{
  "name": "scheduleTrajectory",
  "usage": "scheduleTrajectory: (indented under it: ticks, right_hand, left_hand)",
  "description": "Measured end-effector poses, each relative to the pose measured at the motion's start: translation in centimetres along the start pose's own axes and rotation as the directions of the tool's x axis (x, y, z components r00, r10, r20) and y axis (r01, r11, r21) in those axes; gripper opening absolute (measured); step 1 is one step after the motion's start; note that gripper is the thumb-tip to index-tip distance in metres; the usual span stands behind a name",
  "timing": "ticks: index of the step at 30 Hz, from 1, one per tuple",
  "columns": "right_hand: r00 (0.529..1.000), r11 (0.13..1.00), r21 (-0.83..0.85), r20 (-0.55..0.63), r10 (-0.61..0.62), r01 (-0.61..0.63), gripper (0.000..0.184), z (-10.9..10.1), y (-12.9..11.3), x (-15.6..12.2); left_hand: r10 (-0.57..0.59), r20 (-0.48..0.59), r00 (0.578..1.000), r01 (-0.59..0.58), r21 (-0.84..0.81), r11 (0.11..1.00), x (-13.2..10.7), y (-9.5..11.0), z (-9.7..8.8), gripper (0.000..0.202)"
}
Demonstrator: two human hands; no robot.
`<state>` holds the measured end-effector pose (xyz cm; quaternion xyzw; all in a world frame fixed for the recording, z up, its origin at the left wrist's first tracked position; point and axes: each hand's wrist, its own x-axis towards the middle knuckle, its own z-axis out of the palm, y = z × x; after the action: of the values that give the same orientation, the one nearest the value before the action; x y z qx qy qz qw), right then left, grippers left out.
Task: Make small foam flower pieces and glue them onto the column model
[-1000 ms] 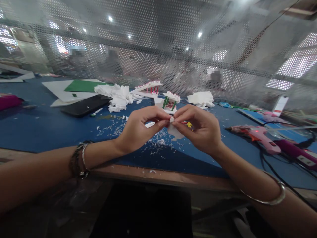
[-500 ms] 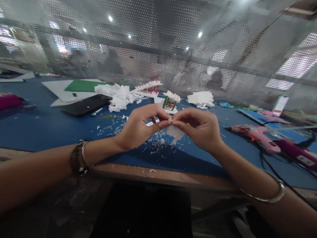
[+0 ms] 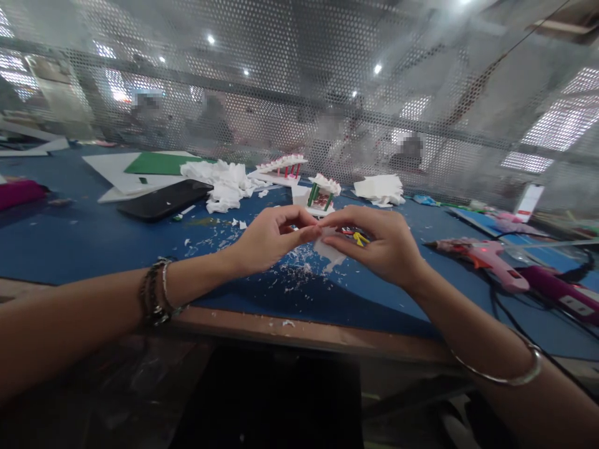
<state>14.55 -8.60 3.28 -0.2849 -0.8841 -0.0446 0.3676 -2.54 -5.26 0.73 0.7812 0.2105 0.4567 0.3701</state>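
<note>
Above the blue table, my left hand (image 3: 276, 236) pinches thumb and index finger together; whatever lies between the tips is too small and hidden to make out. My right hand (image 3: 381, 243) meets it, its index fingertip touching the left fingertips, while the thumb stays apart below. Under the fingers is a white scrap of paper (image 3: 331, 254), partly covered. Behind the right fingers shows a small yellow thing (image 3: 359, 239). Just beyond the hands stands a small white model with green posts (image 3: 322, 192), and behind it a white model with red posts (image 3: 283, 167).
White shavings (image 3: 299, 274) litter the blue table (image 3: 93, 246). To the left lie a black phone (image 3: 165, 199), crumpled white paper (image 3: 227, 181) and a green sheet (image 3: 159, 163). On the right are a pink glue gun (image 3: 491, 259), its cable and a lit phone (image 3: 530, 202).
My right thumb has parted from its index finger and dropped slightly; the two were pinched together before. My left hand keeps its pinch. More of the yellow thing shows now.
</note>
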Motion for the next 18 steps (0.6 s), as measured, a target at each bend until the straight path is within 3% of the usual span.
scheduleTrajectory:
  ticks: [10,18]
  right_hand:
    - [0.993,0.984,-0.130,-0.001,-0.121,0.120,0.010,-0.32,-0.10,0.06]
    - [0.969,0.929,-0.277,0.087,-0.230,0.245,0.014,-0.47,0.34,-0.01]
  left_hand:
    - [-0.160,0.088,0.983,0.165,-0.061,0.984,0.22,0.25,0.00,0.010]
    - [-0.186,0.114,0.976,0.192,-0.044,0.980,0.28,-0.32,-0.25,0.016]
